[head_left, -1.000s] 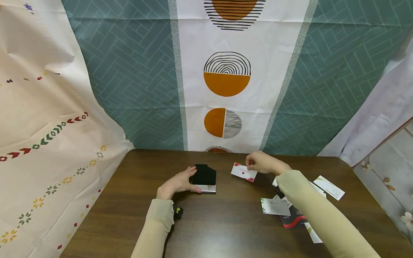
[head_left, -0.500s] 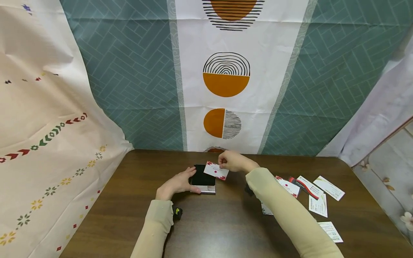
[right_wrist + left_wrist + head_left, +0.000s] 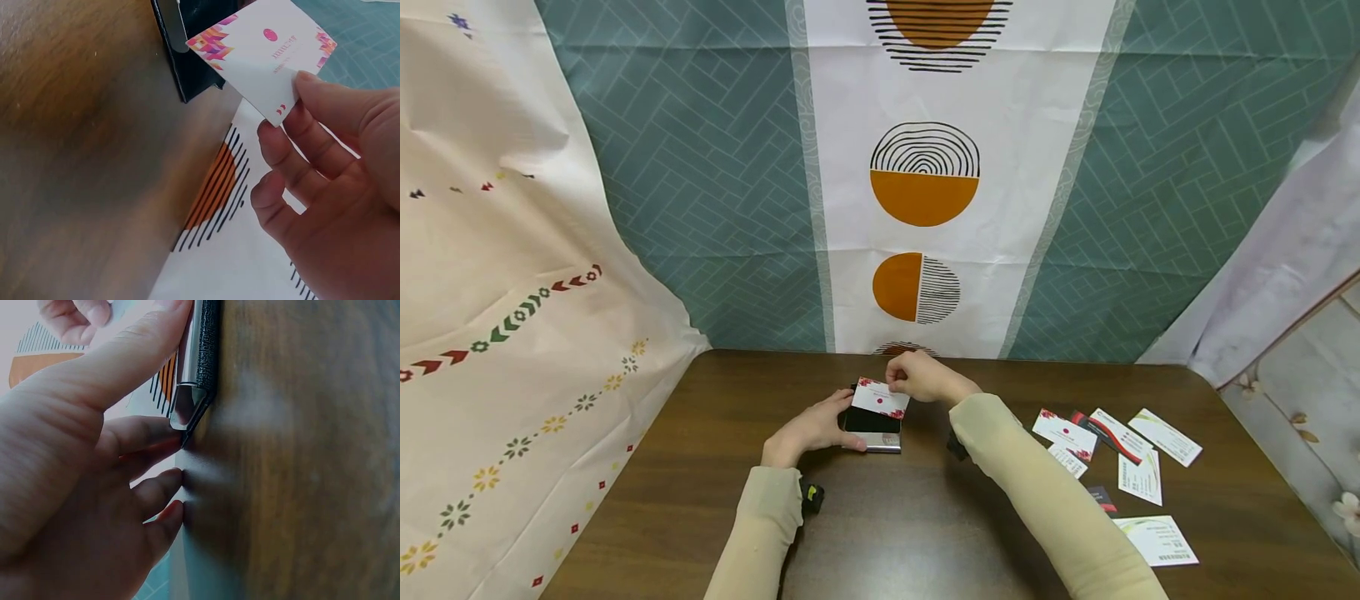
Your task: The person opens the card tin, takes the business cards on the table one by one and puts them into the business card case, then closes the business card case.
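Note:
A white business card [image 3: 881, 398] with red floral corners hangs tilted over the open business card holder [image 3: 873, 440]. Thumb and fingers of my right hand [image 3: 922, 377] pinch it by its right end. In the right wrist view the card [image 3: 269, 53] shows a pink dot and small print. The holder has a dark inside and a silver strip along its near edge. My left hand [image 3: 811, 427] holds it from the left, thumb at the near edge and a finger at the far side. Seen from the left wrist, the holder's metal edge [image 3: 187, 369] lies beside that thumb.
Several business cards lie loose on the right of the brown table [image 3: 700, 500], among them a red-flowered card [image 3: 1066, 433] and a white one [image 3: 1157, 540]. My right sleeve [image 3: 1052, 500] covers part of this group. A patterned curtain [image 3: 917, 200] hangs behind the table.
My right hand has carried the business card leftward from the table's middle to over the holder. My left hand stays at the holder. More loose cards show as the right arm shifts.

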A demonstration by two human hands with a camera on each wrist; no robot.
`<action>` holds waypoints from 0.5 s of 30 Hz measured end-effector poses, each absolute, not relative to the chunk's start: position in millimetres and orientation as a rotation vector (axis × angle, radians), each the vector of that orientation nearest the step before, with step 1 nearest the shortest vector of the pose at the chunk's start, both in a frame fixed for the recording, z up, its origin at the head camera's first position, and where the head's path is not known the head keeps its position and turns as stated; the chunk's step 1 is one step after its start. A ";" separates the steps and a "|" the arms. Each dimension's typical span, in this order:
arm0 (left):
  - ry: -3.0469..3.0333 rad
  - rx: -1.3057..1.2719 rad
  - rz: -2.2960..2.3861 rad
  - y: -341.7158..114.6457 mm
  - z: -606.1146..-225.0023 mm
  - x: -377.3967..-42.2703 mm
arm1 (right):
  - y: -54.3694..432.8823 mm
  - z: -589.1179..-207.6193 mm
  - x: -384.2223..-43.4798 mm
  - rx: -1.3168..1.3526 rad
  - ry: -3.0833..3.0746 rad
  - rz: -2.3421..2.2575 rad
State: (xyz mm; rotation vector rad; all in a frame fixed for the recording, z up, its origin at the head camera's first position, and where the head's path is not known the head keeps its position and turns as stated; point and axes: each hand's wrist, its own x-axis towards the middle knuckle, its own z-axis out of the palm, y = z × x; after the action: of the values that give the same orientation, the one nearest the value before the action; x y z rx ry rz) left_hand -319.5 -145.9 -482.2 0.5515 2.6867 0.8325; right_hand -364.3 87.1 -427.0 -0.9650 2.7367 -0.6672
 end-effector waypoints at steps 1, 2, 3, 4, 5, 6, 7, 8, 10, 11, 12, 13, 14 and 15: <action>2.684 0.555 0.839 -146.1 -481.9 -319.5 | 86.4 -428.0 -364.5 -0.956 2.737 -0.678; 2.682 0.555 0.847 -146.5 -481.8 -319.8 | 85.9 -429.1 -364.9 -0.956 2.735 -0.692; 2.681 0.558 0.849 -146.7 -481.5 -319.9 | 85.4 -429.5 -364.8 -0.956 2.735 -0.702; 2.681 0.560 0.850 -146.8 -481.6 -319.8 | 84.9 -430.5 -364.8 -0.954 2.738 -0.707; 2.680 0.561 0.854 -146.8 -481.6 -319.6 | 84.4 -431.2 -364.7 -0.954 2.740 -0.710; 2.679 0.563 0.859 -146.9 -481.7 -319.6 | 83.9 -432.0 -364.8 -0.954 2.745 -0.705; 2.680 0.565 0.861 -147.0 -481.9 -319.7 | 83.5 -432.8 -364.9 -0.953 2.747 -0.700; 2.681 0.565 0.862 -147.1 -482.2 -320.0 | 83.1 -433.6 -365.2 -0.959 2.749 -0.695; 2.683 0.565 0.860 -147.5 -483.2 -320.4 | 82.5 -434.5 -365.3 -0.953 2.752 -0.678; 2.683 0.564 0.861 -147.6 -483.7 -320.6 | 82.2 -434.9 -365.3 -0.951 2.752 -0.671; 2.683 0.566 0.861 -147.8 -483.9 -320.8 | 82.1 -435.3 -365.3 -0.947 2.751 -0.664; 2.682 0.566 0.858 -148.0 -484.1 -320.9 | 81.9 -435.6 -365.2 -0.943 2.749 -0.661; 2.679 0.566 0.859 -148.2 -484.2 -320.9 | 81.7 -435.7 -365.2 -0.938 2.750 -0.657; 2.676 0.566 0.862 -148.4 -484.1 -320.7 | 81.4 -435.9 -365.1 -0.929 2.748 -0.659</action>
State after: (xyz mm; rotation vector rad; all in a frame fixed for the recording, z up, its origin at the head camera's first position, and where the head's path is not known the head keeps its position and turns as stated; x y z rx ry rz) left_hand -320.7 -148.4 -484.1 0.5662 2.6757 0.8620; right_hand -365.1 81.4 -435.9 -0.9292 2.7483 -0.6594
